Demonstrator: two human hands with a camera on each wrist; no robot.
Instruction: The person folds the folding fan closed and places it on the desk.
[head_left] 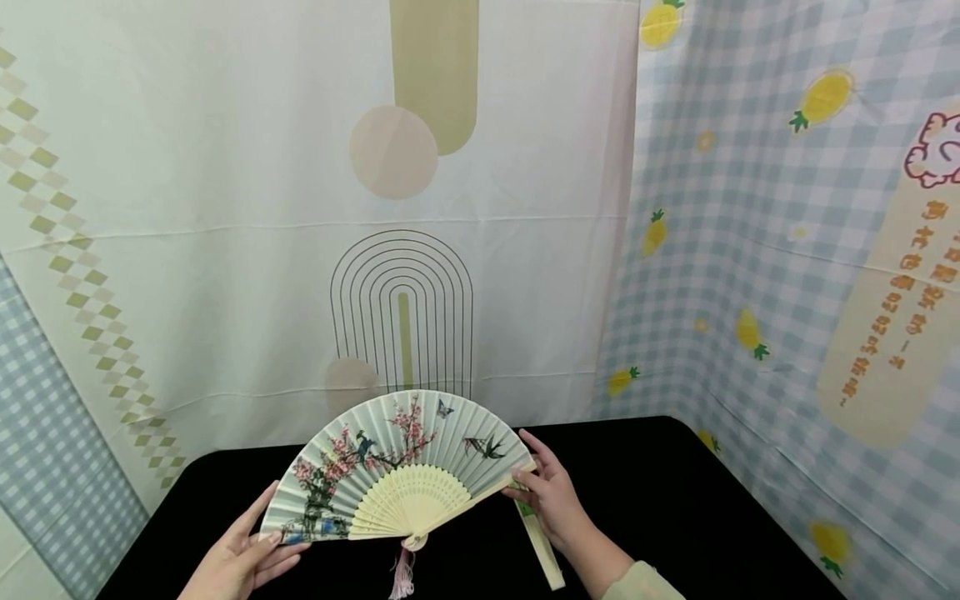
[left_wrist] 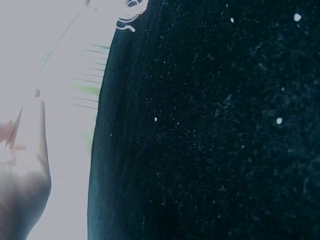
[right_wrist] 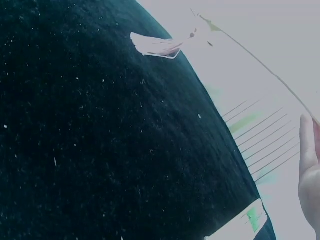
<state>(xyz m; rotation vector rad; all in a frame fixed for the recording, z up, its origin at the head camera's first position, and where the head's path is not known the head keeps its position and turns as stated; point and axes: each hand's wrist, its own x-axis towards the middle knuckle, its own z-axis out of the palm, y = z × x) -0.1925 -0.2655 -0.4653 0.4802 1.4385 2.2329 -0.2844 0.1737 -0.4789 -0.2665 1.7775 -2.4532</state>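
Head view first: we've got the fan (head_left: 408, 483) spread wide at the lower middle, left hand (head_left: 242, 550) clamped on its left end, right hand (head_left: 558, 500) pinching the right. Our worry is the pleats: if both hands pull outward too hard, we could see the leaf tear or the pivot strain. If one grip slips, that side would probably sag or fold. The tassel (head_left: 402, 577) dangles at bottom centre and might snag. A pale strip (head_left: 540, 546) with some green sits below the right hand, so that's what we'd bump if that hand dropped; we can't tell whether they touch. Black table (head_left: 675, 500) underneath, printed cloth (head_left: 225, 333) behind.

Left wrist view: glare everywhere. We get the hand at the left edge, tassel up top, table filling the right. Finger grip's too washed out for us to call here.

Right wrist view: fan edge slants from upper middle to the right edge, hand beside it, finger detail bleached. The strip pokes in at the bottom, tassel upper middle.
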